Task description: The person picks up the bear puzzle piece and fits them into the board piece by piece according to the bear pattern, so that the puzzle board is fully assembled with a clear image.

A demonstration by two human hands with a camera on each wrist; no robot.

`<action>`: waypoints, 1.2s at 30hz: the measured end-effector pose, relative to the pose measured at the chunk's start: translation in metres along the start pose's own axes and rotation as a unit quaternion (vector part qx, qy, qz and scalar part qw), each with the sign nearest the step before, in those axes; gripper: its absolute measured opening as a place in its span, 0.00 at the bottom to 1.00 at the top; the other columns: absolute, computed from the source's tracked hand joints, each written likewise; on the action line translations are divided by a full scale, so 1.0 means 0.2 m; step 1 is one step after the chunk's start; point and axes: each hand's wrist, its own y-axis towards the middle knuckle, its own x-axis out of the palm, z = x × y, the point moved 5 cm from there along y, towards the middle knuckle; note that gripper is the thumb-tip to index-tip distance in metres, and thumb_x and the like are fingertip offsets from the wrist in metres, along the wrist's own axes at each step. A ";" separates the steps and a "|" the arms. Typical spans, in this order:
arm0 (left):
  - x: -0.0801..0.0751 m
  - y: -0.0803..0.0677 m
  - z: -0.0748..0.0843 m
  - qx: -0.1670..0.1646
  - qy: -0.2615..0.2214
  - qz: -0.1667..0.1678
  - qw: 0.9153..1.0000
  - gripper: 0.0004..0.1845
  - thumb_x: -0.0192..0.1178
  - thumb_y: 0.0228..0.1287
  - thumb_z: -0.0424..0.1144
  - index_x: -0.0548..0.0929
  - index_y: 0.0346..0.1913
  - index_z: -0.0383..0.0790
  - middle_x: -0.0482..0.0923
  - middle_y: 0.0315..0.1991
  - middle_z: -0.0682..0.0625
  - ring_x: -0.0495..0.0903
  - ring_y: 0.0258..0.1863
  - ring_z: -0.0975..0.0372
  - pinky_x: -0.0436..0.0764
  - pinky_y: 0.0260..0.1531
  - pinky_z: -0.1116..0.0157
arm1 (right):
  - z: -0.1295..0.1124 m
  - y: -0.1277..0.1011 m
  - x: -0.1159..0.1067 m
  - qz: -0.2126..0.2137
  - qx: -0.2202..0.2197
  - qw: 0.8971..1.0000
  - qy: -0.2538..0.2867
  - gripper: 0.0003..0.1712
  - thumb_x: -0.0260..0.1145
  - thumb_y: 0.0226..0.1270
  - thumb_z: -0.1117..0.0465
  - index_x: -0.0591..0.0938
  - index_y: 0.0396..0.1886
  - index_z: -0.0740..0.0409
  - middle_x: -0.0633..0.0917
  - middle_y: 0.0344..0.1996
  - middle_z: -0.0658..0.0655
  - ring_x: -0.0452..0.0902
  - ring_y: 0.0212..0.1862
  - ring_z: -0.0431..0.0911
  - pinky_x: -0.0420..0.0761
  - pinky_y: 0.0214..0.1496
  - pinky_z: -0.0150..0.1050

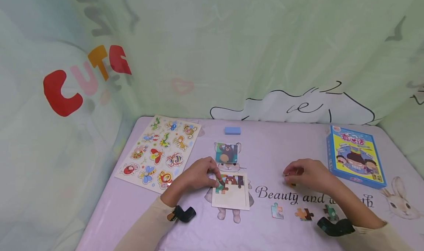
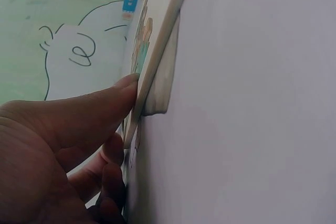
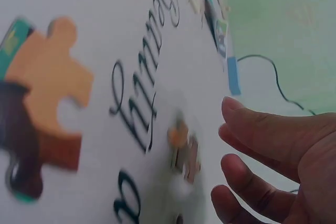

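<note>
Puzzle board [image 1: 232,200], partly filled, is being pinched at its left edge by a person's left hand [image 1: 200,173]. Off the board's right side, the right hand [image 1: 309,175], fingers loosely bent and holding nothing, is hovering by a loose piece [image 3: 178,141]; three more pieces [image 1: 277,211] are lying right of the board's near edge. Good work is probably calling for an edge grip and a steady board.

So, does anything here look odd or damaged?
Nothing stands out: no visible spill or damage. The loose pieces lie scattered right of the part-filled bear puzzle, which seems ordinary for unfinished work.
</note>
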 end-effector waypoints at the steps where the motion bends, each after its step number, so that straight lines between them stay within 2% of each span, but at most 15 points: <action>1: 0.00 0.00 0.00 0.000 0.000 0.000 1.000 0.08 0.73 0.45 0.40 0.85 0.29 0.55 0.72 0.37 0.61 0.70 0.42 0.66 0.68 0.51 0.66 | 0.02 0.00 0.00 0.000 0.005 1.000 -0.001 0.16 0.72 0.51 0.46 0.85 0.38 0.47 0.79 0.26 0.46 0.70 0.33 0.44 0.72 0.28 0.33; 6: 0.00 0.00 0.00 -0.002 0.000 0.001 1.000 0.07 0.73 0.46 0.40 0.85 0.29 0.55 0.71 0.37 0.61 0.70 0.42 0.66 0.68 0.51 0.66 | 0.11 0.00 -0.01 -0.003 0.022 1.000 -0.004 0.17 0.72 0.50 0.45 0.85 0.38 0.47 0.79 0.27 0.48 0.70 0.33 0.45 0.72 0.28 0.35; 14: 0.00 0.00 0.00 -0.004 -0.002 0.001 1.000 0.08 0.73 0.46 0.40 0.85 0.29 0.56 0.71 0.38 0.61 0.70 0.43 0.65 0.68 0.51 0.65 | 0.15 0.00 -0.01 -0.002 0.033 0.999 -0.005 0.20 0.74 0.46 0.46 0.85 0.39 0.48 0.79 0.29 0.49 0.70 0.33 0.46 0.73 0.29 0.37; 22: 0.00 0.00 0.00 -0.007 -0.004 -0.002 1.000 0.07 0.73 0.46 0.40 0.85 0.29 0.55 0.71 0.38 0.61 0.70 0.42 0.65 0.68 0.51 0.65 | 0.16 0.02 0.02 0.001 0.025 1.000 -0.012 0.22 0.76 0.43 0.46 0.84 0.38 0.47 0.77 0.28 0.50 0.69 0.33 0.46 0.72 0.29 0.37; 36: 0.00 0.00 0.00 -0.005 0.001 0.001 1.000 0.08 0.73 0.45 0.41 0.85 0.29 0.55 0.72 0.38 0.61 0.70 0.42 0.66 0.68 0.51 0.66 | 0.15 0.03 0.03 0.012 0.014 1.000 -0.007 0.20 0.77 0.43 0.48 0.81 0.36 0.48 0.75 0.26 0.50 0.69 0.33 0.45 0.71 0.29 0.35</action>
